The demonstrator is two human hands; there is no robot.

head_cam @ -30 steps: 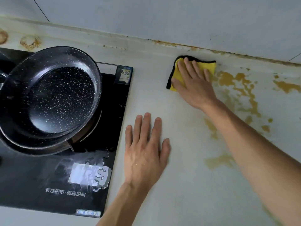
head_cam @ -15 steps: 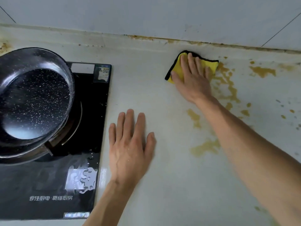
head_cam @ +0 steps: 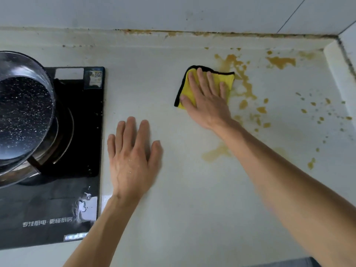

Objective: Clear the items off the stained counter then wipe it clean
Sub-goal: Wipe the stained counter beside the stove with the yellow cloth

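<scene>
A folded yellow cloth (head_cam: 226,79) with a black hem lies on the pale counter (head_cam: 183,199), near the back wall. My right hand (head_cam: 207,99) presses flat on the cloth, fingers spread. Yellow-brown stains (head_cam: 248,89) run just right of the cloth, with more splashes (head_cam: 281,61) toward the right corner and a smear (head_cam: 215,154) beside my right forearm. My left hand (head_cam: 133,158) rests palm down on the bare counter, holding nothing, just right of the cooktop.
A black induction cooktop (head_cam: 77,189) sits at the left with water drops on its glass. A dark speckled pan (head_cam: 21,116) stands on it. The tiled wall (head_cam: 173,12) bounds the back, and a side wall (head_cam: 344,60) closes the right corner.
The view has swung right, showing the right corner. My right hand has drawn the cloth a little toward me, away from the back wall. My left hand stays planted.
</scene>
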